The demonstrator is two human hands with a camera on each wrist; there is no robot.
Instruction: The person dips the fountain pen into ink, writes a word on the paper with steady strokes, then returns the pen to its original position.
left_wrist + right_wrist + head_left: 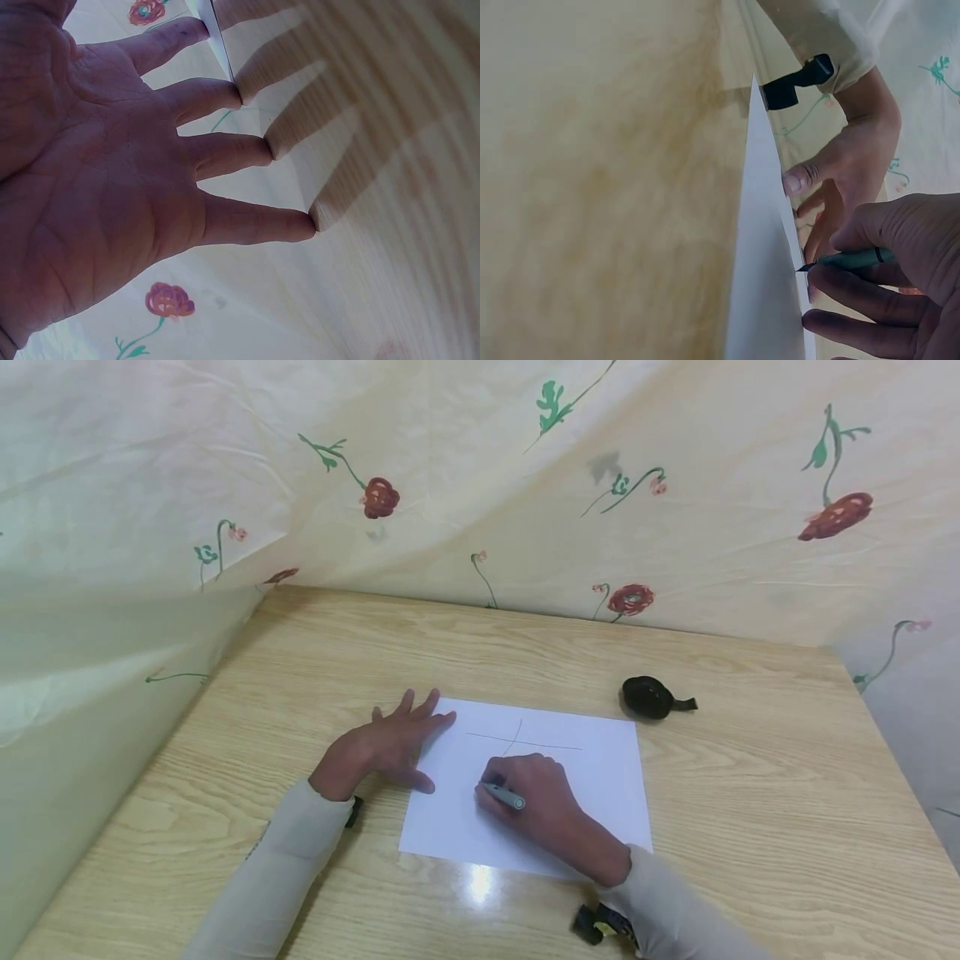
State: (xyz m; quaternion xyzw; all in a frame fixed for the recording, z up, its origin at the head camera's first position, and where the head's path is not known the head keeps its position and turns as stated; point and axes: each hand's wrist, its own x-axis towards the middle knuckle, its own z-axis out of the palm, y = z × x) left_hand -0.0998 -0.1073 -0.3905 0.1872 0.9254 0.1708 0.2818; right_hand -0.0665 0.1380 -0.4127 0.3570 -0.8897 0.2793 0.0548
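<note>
A white sheet of paper lies on the table, with two thin crossing lines drawn on its upper part. My right hand rests over the middle of the sheet and pinches a grey-green pen between thumb and fingers. In the right wrist view the dark tip of the pen is right at the paper. At the sheet's left edge, my left hand is spread, its thumb and a fingertip on the paper. The left wrist view shows several straight fingers with their tips down on the surface.
A small black pan-shaped object with a short handle sits just beyond the sheet's upper right corner. The wood-grain table is bordered at the back and left by a hanging flowered cloth.
</note>
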